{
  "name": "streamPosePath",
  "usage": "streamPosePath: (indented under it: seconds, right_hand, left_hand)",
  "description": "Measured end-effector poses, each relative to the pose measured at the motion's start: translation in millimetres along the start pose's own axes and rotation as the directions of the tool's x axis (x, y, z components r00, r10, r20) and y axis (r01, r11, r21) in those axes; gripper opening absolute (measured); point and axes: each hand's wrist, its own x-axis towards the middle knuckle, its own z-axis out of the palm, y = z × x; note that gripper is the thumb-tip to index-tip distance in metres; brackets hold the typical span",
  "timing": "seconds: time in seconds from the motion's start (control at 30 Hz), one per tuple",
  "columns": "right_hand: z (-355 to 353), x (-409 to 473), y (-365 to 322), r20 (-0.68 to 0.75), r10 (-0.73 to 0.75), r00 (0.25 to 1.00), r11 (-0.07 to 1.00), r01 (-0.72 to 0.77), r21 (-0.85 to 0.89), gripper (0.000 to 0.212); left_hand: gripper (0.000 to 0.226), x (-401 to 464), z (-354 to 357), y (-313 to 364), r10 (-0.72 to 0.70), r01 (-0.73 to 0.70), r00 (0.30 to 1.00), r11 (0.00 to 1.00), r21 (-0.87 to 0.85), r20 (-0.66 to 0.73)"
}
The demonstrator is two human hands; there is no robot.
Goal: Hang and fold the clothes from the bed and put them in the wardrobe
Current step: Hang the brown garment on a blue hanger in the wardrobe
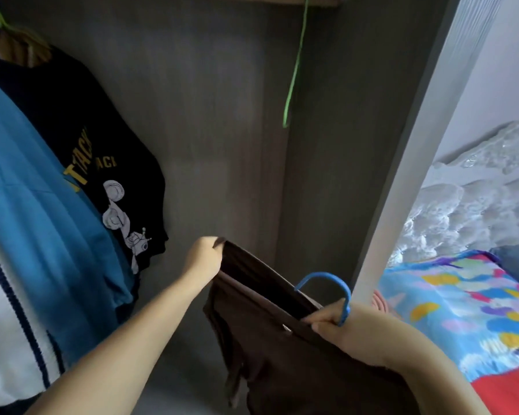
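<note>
A dark brown garment (270,348) hangs on a blue hanger (330,284) in front of the open grey wardrobe (216,130). My left hand (204,260) pinches the garment's far top corner, stretching it toward the wardrobe. My right hand (339,327) grips the near top edge of the garment together with the base of the blue hanger's hook. The rest of the hanger is hidden inside the cloth.
A black printed T-shirt (102,163) and a blue and white garment (27,235) hang at the wardrobe's left. An empty green hanger (294,76) dangles at the back right. The wardrobe's side panel (408,175) stands right, with the bed's colourful cover (462,307) beyond.
</note>
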Motion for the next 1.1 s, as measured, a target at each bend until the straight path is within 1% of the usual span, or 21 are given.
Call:
streamPosePath:
  seconds: [0.03, 0.07, 0.13, 0.2, 0.27, 0.33, 0.43, 0.5, 0.57, 0.6, 0.67, 0.73, 0.77, 0.8, 0.87, 0.9, 0.93, 0.97, 1.0, 1.03, 1.1]
  right_hand:
    - [3.3, 2.0, -2.1, -0.024, -0.018, 1.0, 1.0, 0.018, 0.02, 0.03]
    - [4.4, 6.5, -4.1, -0.058, -0.026, 0.998, 0.993, 0.032, 0.11, 0.031]
    - [4.8, 22.8, -11.6, -0.077, 0.045, 0.996, 0.926, -0.012, 0.378, 0.032]
    - [7.1, 44.8, -24.2, -0.011, 0.086, 0.996, 0.817, -0.064, 0.574, 0.032]
    - [17.5, 65.5, -40.6, 0.057, 0.073, 0.996, 0.771, -0.093, 0.63, 0.031]
    - [19.9, 82.4, -55.7, 0.095, 0.037, 0.995, 0.691, -0.094, 0.717, 0.027]
    - [-5.2, 107.7, -87.0, 0.023, -0.045, 0.999, 0.484, 0.001, 0.875, 0.022]
    - [-25.7, 128.4, -117.4, -0.078, -0.07, 0.994, 0.415, 0.101, 0.904, 0.025]
    - [-41.4, 151.9, -153.1, -0.176, -0.105, 0.979, 0.423, 0.204, 0.883, 0.025]
    - [-47.3, 163.9, -172.8, -0.209, -0.136, 0.968, 0.454, 0.249, 0.855, 0.024]
    - [-58.7, 186.3, -211.5, -0.261, -0.209, 0.942, 0.555, 0.334, 0.762, 0.022]
    - [-70.0, 208.2, -252.8, -0.323, -0.285, 0.903, 0.634, 0.43, 0.643, 0.024]
    - [-75.5, 218.9, -273.1, -0.358, -0.329, 0.874, 0.656, 0.484, 0.579, 0.026]
    - [-80.8, 229.7, -293.8, -0.394, -0.378, 0.838, 0.669, 0.542, 0.509, 0.027]
    - [-91.3, 248.1, -333.7, -0.448, -0.481, 0.754, 0.669, 0.645, 0.368, 0.025]
    - [-96.5, 256.3, -352.1, -0.464, -0.522, 0.716, 0.667, 0.682, 0.301, 0.028]
    - [-102.2, 263.4, -369.9, -0.469, -0.558, 0.685, 0.667, 0.706, 0.237, 0.038]
    - [-108.4, 269.9, -386.6, -0.466, -0.586, 0.663, 0.672, 0.719, 0.178, 0.053]
    - [-114.4, 277.1, -403.0, -0.455, -0.602, 0.656, 0.688, 0.716, 0.12, 0.065]
    - [-120.8, 283.9, -419.3, -0.442, -0.607, 0.66, 0.715, 0.696, 0.058, 0.072]
    - [-131.7, 298.7, -450.6, -0.421, -0.585, 0.693, 0.778, 0.627, -0.049, 0.067]
  left_hand:
    - [0.023, -1.3, -2.5, 4.4, 0.096, -0.096, 0.995, 0.994, 0.046, 0.014]
    - [0.024, -6.3, -4.7, 11.9, 0.189, -0.193, 0.981, 0.978, 0.08, 0.048]
    - [0.027, -19.3, -3.5, 22.8, 0.326, -0.349, 0.93, 0.929, 0.127, 0.168]
    - [0.025, -26.0, -4.0, 25.3, 0.362, -0.413, 0.894, 0.894, 0.175, 0.263]
    - [0.026, -20.6, -10.7, 17.6, 0.311, -0.365, 0.91, 0.915, 0.173, 0.275]
    - [0.021, -9.8, -23.3, 5.1, 0.24, -0.279, 0.93, 0.954, 0.109, 0.28]
    - [0.026, 0.4, -54.5, -7.8, 0.164, -0.149, 0.955, 0.986, -0.078, 0.247]
    - [0.027, 2.1, -78.4, -6.2, 0.2, -0.182, 0.969, 0.974, -0.133, 0.142]
    - [0.021, 0.7, -101.0, 0.4, 0.277, -0.263, 0.958, 0.952, -0.155, 0.073]
    - [0.02, -1.2, -112.4, 6.5, 0.304, -0.287, 0.95, 0.941, -0.179, 0.075]
    - [0.021, -2.5, -134.0, 18.4, 0.33, -0.297, 0.934, 0.93, -0.218, 0.136]
    - [0.044, 4.5, -156.2, 28.9, 0.361, -0.335, 0.921, 0.925, -0.179, 0.143]
    - [0.054, 10.2, -168.3, 32.7, 0.357, -0.34, 0.928, 0.928, -0.151, 0.105]
    - [0.055, 16.9, -183.6, 36.5, 0.342, -0.334, 0.939, 0.934, -0.128, 0.048]
    - [0.048, 32.7, -217.0, 42.3, 0.32, -0.328, 0.943, 0.941, -0.085, -0.094]
    - [0.047, 41.2, -234.0, 44.2, 0.326, -0.339, 0.929, 0.939, -0.053, -0.174]
    - [0.047, 50.9, -251.2, 44.9, 0.333, -0.345, 0.911, 0.939, -0.005, -0.244]
    - [0.047, 61.8, -267.9, 45.0, 0.34, -0.341, 0.889, 0.939, 0.053, -0.306]
    - [0.045, 74.0, -283.6, 44.7, 0.346, -0.325, 0.87, 0.938, 0.117, -0.352]
    - [0.042, 87.3, -298.1, 44.1, 0.347, -0.298, 0.855, 0.937, 0.183, -0.385]
    - [0.036, 113.0, -322.7, 41.3, 0.323, -0.193, 0.845, 0.927, 0.32, -0.425]
